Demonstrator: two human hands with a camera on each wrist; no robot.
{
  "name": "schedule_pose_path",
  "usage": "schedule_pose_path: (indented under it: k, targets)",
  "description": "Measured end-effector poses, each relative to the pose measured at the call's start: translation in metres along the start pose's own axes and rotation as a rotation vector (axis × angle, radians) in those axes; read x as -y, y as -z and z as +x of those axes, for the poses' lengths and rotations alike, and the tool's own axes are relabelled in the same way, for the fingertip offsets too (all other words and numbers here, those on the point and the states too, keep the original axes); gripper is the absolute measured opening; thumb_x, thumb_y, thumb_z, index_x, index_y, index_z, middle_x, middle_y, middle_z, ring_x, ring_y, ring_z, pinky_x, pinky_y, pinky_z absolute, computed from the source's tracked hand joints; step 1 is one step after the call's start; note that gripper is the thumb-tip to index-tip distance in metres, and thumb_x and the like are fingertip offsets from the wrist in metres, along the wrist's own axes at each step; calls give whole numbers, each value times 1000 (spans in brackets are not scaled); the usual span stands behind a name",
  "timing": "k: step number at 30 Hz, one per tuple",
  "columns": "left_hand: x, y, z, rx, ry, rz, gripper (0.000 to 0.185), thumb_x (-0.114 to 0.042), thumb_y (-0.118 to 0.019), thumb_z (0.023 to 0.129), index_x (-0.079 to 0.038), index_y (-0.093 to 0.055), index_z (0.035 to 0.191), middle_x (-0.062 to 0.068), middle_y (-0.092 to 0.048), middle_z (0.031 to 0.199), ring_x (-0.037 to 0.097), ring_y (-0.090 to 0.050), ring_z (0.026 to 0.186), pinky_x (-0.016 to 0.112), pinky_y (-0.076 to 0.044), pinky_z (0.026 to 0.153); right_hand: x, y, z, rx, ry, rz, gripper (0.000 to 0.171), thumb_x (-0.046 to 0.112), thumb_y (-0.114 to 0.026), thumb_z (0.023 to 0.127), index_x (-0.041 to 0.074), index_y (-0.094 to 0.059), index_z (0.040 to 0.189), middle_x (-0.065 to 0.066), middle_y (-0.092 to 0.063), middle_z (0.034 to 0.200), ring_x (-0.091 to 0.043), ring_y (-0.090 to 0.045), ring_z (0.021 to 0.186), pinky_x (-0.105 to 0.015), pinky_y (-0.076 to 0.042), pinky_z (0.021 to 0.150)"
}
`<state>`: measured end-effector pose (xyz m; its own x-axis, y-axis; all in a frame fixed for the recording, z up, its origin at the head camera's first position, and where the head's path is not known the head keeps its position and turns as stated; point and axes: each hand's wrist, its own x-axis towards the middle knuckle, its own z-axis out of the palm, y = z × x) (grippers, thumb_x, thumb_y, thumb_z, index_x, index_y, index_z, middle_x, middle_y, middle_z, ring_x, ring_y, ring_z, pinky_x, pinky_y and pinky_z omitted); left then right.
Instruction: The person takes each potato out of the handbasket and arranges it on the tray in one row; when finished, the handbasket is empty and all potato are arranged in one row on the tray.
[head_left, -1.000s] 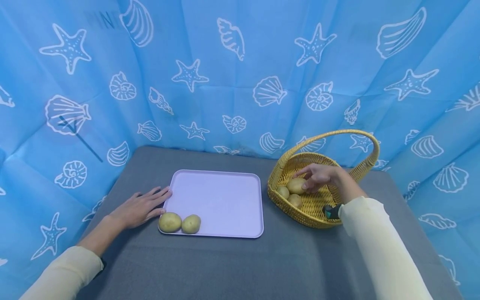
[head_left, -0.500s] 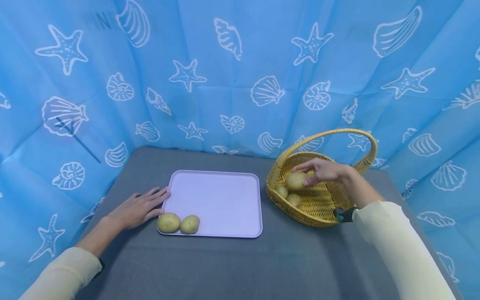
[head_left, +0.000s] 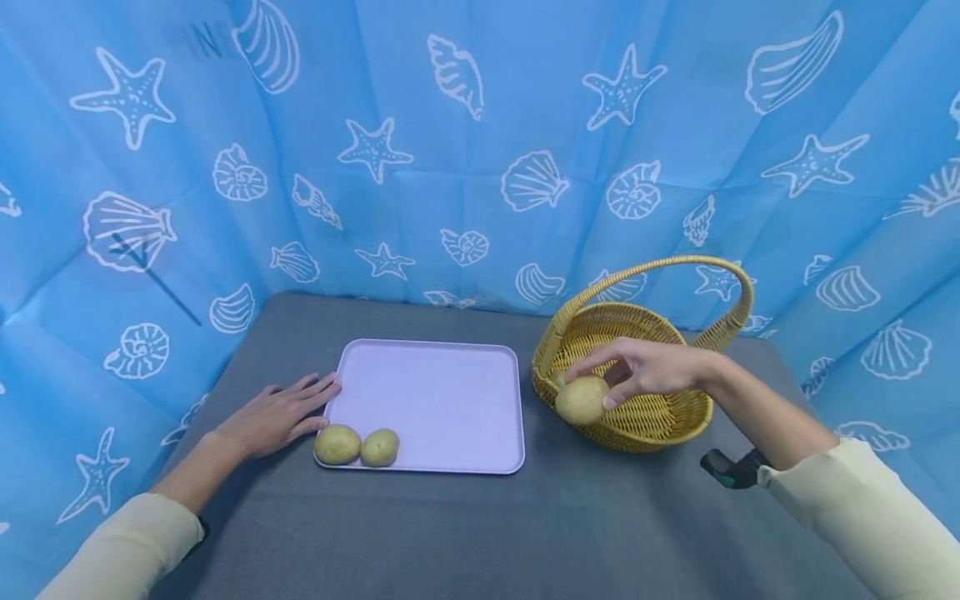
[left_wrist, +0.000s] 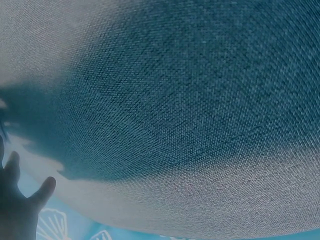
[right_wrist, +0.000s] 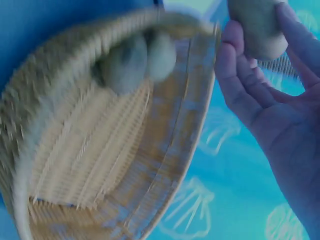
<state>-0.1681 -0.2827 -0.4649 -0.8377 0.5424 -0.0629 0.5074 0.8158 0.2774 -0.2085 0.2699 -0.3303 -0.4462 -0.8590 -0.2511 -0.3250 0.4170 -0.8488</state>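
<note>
My right hand point(head_left: 641, 367) pinches a potato point(head_left: 582, 401) between thumb and fingers, over the near left rim of the yellow wicker basket point(head_left: 660, 427). In the right wrist view, two more potatoes lie against the basket wall, one a darker potato point(right_wrist: 125, 65) and the other a paler potato point(right_wrist: 161, 57). On the left, my left hand point(head_left: 281, 417) lies flat with fingers spread, its fingertips at the left edge of the lilac tray point(head_left: 435, 408). A larger potato point(head_left: 337, 445) and a smaller potato point(head_left: 380, 448) sit side by side in the tray's near left corner.
A tall arched handle point(head_left: 675, 262) rises over the basket. Dark grey cloth point(head_left: 450, 533) covers the table. Behind it hangs a blue curtain point(head_left: 465, 125) with white shells and starfish.
My right hand has lifted the potato from inside the basket and brought it toward me, to the near left rim. The left hand stays at the tray edge.
</note>
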Motion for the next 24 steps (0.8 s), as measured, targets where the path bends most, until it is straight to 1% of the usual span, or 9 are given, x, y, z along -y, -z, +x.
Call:
schedule_pose_path:
  k: [4, 7, 9, 11, 14, 17, 19, 21, 24]
  targets:
    - [0, 0, 0, 6, 3, 5, 63, -45, -53, 101, -12, -41, 153, 13, -39, 156, 44, -32, 143, 77, -27, 101, 14, -24, 10, 33, 72, 0, 51, 7, -71, 89, 2, -56, 138, -14, -56, 137, -26, -58, 116, -45, -53, 94]
    - [0, 0, 0, 11, 3, 7, 61, -44, -53, 102, -12, -41, 153, 13, -40, 156, 43, -32, 143, 76, -27, 102, 18, -44, 19, 15, 103, -22, 49, 11, -72, 90, 7, -58, 137, -10, -56, 128, -24, -56, 111, -42, -54, 91]
    - [0, 0, -1, 18, 4, 6, 61, -44, -52, 102, -12, -40, 153, 12, -39, 156, 43, -31, 144, 76, -26, 103, 19, -58, 25, -3, 112, -12, 49, 13, -72, 90, 9, -58, 138, -8, -55, 128, -23, -55, 112, -40, -52, 94]
    - [0, 0, -1, 23, 4, 10, 62, -46, -50, 102, -13, -40, 153, 11, -39, 157, 42, -31, 144, 76, -27, 103, 18, -71, 34, -34, 121, 4, 51, 14, -72, 90, 10, -57, 139, -7, -55, 129, -22, -53, 115, -39, -50, 97]
    - [0, 1, -1, 29, 3, 18, 62, -47, -49, 103, -14, -39, 154, 11, -38, 157, 42, -31, 144, 75, -27, 103, 13, -93, 55, -103, 173, 37, 52, 13, -72, 90, 7, -56, 139, -8, -56, 133, -21, -55, 119, -39, -48, 101]
    - [1, 2, -2, 26, 7, 22, 62, -47, -49, 103, -13, -39, 154, 11, -37, 158, 42, -30, 145, 75, -26, 103, 8, -115, 83, -203, 224, 43, 51, 10, -74, 90, 6, -57, 138, -8, -59, 131, -19, -56, 118, -39, -49, 100]
    - [2, 1, -2, 22, 3, 25, 63, -47, -50, 102, -14, -39, 154, 11, -38, 157, 42, -31, 144, 76, -27, 102, 5, -128, 100, -262, 231, 45, 50, 9, -74, 90, 6, -58, 137, -8, -60, 127, -17, -57, 115, -38, -51, 98]
    - [2, 0, -1, 19, -1, 20, 63, -48, -50, 102, -14, -39, 154, 11, -38, 157, 42, -31, 144, 76, -27, 102, 4, -139, 115, -295, 227, 53, 50, 7, -74, 89, 6, -58, 136, -8, -60, 125, -16, -56, 113, -36, -51, 97]
    - [1, 0, 0, 17, -5, 19, 62, -47, -50, 102, -13, -39, 154, 12, -38, 157, 42, -31, 144, 76, -27, 102, 2, -151, 134, -310, 225, 48, 52, 3, -74, 87, 6, -58, 136, -10, -59, 123, -16, -57, 111, -33, -52, 95]
